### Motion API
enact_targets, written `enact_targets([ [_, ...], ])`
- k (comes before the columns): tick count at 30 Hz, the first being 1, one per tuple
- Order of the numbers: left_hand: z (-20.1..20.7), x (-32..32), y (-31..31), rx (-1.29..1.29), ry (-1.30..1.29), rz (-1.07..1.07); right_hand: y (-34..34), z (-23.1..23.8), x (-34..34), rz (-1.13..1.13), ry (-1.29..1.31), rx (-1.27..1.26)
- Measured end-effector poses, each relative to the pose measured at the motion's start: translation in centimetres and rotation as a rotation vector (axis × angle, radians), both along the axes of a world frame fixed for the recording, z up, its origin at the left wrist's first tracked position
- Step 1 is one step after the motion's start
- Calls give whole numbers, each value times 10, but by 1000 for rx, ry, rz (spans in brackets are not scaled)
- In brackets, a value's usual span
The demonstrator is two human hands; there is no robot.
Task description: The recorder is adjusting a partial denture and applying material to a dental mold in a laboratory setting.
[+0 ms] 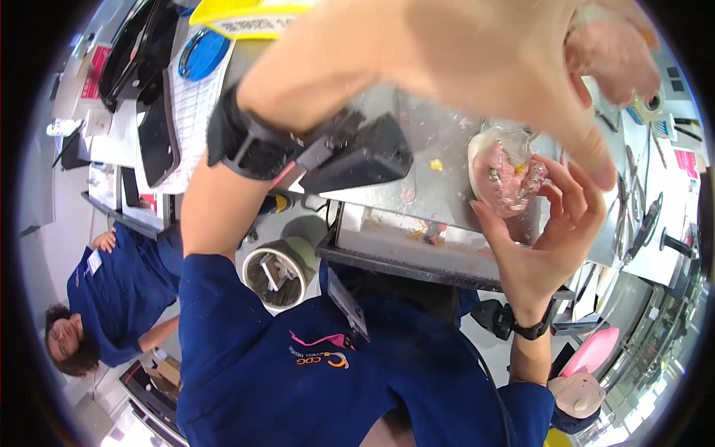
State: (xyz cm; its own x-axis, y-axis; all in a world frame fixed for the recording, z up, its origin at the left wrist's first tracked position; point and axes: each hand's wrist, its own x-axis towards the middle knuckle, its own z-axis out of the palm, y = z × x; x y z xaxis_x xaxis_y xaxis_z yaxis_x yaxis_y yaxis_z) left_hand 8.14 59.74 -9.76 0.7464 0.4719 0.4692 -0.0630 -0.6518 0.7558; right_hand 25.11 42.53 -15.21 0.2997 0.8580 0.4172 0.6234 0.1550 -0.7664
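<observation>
My right hand [555,223], its fingers and thumb wrapped round the edge, grips a dental cast [482,173] over the metal bench. Pink dental plate material [514,200] with shiny metal wire parts and a small yellow spot lies on the pale cast. Clear, glossy material shows along the cast's far edge. Very near the camera, my left hand [491,52] reaches across from the left, above the cast. Its thumb hangs down, apart from curled, blurred fingers; I see nothing held between them.
The metal bench [439,190] carries scraps and a yellow crumb [436,165]. Slim tools [631,197] lie at the right. A yellow tray [249,18] and a blue round object [203,54] are far left. Below are an open drawer [372,237] and a bin [305,253]. Another person [119,290] is at left.
</observation>
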Motion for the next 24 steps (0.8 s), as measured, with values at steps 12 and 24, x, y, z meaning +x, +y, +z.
enact_targets([
  [12,1,51,-14,185,-306,-170,10,42,14,-2,753,135],
  [24,2,51,-15,156,-405,-112,12,48,12,-40,724,79],
])
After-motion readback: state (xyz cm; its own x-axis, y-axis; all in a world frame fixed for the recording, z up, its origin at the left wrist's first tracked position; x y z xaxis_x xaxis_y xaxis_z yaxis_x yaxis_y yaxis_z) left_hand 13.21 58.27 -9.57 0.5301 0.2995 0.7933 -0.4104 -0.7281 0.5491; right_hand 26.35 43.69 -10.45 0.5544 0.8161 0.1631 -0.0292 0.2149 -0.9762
